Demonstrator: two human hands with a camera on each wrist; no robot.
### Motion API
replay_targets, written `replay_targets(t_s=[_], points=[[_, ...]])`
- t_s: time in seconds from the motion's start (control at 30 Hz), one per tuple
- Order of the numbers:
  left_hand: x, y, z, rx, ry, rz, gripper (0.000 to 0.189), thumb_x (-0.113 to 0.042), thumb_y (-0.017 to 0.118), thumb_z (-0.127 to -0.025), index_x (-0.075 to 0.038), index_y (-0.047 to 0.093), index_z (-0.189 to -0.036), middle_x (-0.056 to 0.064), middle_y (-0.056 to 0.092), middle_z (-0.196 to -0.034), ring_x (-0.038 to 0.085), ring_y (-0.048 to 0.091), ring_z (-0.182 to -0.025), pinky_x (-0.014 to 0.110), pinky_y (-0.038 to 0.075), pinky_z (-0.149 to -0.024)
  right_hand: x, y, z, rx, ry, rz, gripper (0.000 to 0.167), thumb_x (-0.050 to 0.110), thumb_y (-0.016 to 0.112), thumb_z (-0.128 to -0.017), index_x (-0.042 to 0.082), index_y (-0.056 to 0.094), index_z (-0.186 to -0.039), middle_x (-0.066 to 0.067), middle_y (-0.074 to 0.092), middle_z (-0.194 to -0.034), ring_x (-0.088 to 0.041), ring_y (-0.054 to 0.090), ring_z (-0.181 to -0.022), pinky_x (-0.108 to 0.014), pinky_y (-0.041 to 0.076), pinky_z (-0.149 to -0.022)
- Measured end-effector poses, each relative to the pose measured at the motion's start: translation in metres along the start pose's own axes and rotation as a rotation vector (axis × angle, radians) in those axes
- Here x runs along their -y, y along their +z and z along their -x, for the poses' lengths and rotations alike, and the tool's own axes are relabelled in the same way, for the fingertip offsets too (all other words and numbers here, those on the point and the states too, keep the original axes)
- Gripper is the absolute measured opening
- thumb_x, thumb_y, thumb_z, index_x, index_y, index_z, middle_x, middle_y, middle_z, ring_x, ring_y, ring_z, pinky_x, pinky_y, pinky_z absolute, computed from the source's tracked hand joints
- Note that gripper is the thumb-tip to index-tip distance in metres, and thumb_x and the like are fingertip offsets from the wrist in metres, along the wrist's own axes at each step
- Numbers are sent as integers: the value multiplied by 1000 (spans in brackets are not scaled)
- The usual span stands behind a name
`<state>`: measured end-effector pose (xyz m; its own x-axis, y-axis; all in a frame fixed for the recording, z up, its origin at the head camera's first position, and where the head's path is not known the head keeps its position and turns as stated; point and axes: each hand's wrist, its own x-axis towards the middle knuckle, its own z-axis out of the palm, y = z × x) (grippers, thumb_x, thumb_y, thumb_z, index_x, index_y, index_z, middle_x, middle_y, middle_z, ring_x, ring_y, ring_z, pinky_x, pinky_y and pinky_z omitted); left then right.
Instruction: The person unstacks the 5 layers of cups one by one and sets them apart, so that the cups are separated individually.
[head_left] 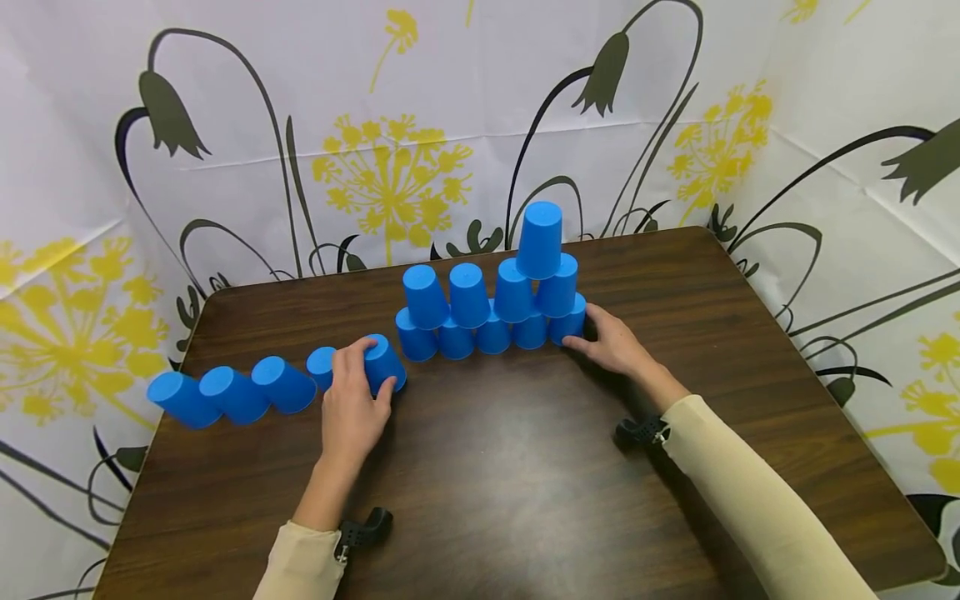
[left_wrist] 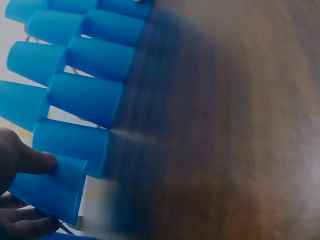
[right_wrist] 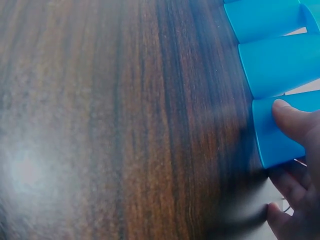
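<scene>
My left hand [head_left: 354,410] grips an upside-down blue plastic cup [head_left: 384,367], thumb on its near side and fingers over the far side. In the left wrist view, this held cup [left_wrist: 55,187] overlaps the end cup [left_wrist: 72,145] of the stack's bottom row. At the stack's opposite end, my right hand [head_left: 611,340] holds the rightmost bottom cup [head_left: 567,323]; its thumb [right_wrist: 287,115] lies on the front, with the fingers around the outer side. The stack has a bottom row, a second row [head_left: 468,296] and a single cup [head_left: 540,240] on top at the right.
Left of my left hand, several more upside-down blue cups [head_left: 232,396] stand in a line on the brown wooden table [head_left: 495,483], one partly behind that hand. A floral white cloth [head_left: 480,100] hangs behind the table. Dark straps with cameras [head_left: 366,528] are on both wrists.
</scene>
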<state>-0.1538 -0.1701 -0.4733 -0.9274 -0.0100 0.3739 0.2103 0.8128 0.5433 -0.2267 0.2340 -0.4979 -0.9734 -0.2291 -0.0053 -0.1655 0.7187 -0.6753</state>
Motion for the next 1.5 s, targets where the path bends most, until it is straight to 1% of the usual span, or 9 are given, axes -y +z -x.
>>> replay_targets(t_s=[0.1, 0.27, 0.47, 0.67, 0.97, 1.13, 1.37, 1.43, 1.5], points=[[2, 5, 2, 14, 2, -22, 70, -9, 79, -82, -11, 41, -140, 24, 45, -130, 51, 60, -106, 66, 48, -85, -1, 0, 0, -1, 2, -1, 66, 36, 68, -93, 6, 39, -145, -19, 50, -142, -39, 45, -131, -60, 35, -106], [4, 9, 4, 24, 2, -27, 67, -8, 78, -83, -8, 41, -138, 25, 45, -127, 51, 61, -102, 65, 50, -82, 0, 1, 0, 2, 6, 0, 66, 36, 68, -93, 6, 39, -145, -19, 50, -142, -39, 45, -131, -59, 35, -106], [7, 11, 3, 25, -2, -39, 65, -7, 77, -84, -7, 40, -137, 25, 44, -127, 52, 62, -99, 63, 51, -80, 1, -1, 1, 6, 7, 0, 68, 35, 68, -93, 6, 38, -146, -20, 48, -143, -39, 45, -132, -60, 35, -107], [6, 10, 3, 36, -19, -51, 65, -7, 76, -84, -7, 39, -138, 25, 43, -129, 50, 61, -103, 63, 50, -83, 3, -2, 1, 2, 5, -5, 67, 34, 68, -93, 6, 38, -146, -20, 48, -143, -39, 45, -132, -59, 35, -107], [1, 5, 5, 13, -8, -71, 65, -5, 77, -84, -6, 41, -138, 25, 42, -133, 49, 59, -108, 63, 50, -86, 2, -2, 1, 7, 17, 3, 69, 35, 67, -93, 6, 36, -148, -19, 46, -145, -39, 44, -133, -59, 35, -107], [-6, -1, 4, -32, 27, -68, 69, -8, 80, -81, -5, 41, -139, 25, 42, -135, 48, 58, -111, 63, 49, -86, 2, -1, 1, 8, 14, 3, 69, 35, 67, -93, 6, 36, -147, -19, 47, -144, -39, 44, -133, -59, 35, -107], [-19, -14, -5, -119, 66, -69, 71, -12, 80, -81, -6, 43, -140, 23, 44, -137, 44, 60, -107, 60, 52, -84, 1, -1, 0, 5, 7, 3, 69, 36, 68, -93, 7, 37, -147, -18, 47, -144, -39, 44, -133, -59, 35, -107], [-26, -17, -8, -140, 81, -69, 70, -13, 80, -81, -6, 43, -140, 22, 44, -137, 43, 59, -108, 59, 53, -83, 0, -1, 0, 4, 8, 4, 69, 36, 68, -93, 7, 37, -147, -19, 47, -144, -39, 44, -133, -59, 35, -107], [-35, -20, -12, -160, 112, -60, 68, -13, 79, -82, -6, 44, -140, 21, 44, -138, 41, 57, -111, 58, 54, -81, 0, -1, 0, 0, 8, 5, 69, 36, 68, -93, 7, 37, -148, -18, 47, -144, -38, 44, -133, -59, 35, -107]])
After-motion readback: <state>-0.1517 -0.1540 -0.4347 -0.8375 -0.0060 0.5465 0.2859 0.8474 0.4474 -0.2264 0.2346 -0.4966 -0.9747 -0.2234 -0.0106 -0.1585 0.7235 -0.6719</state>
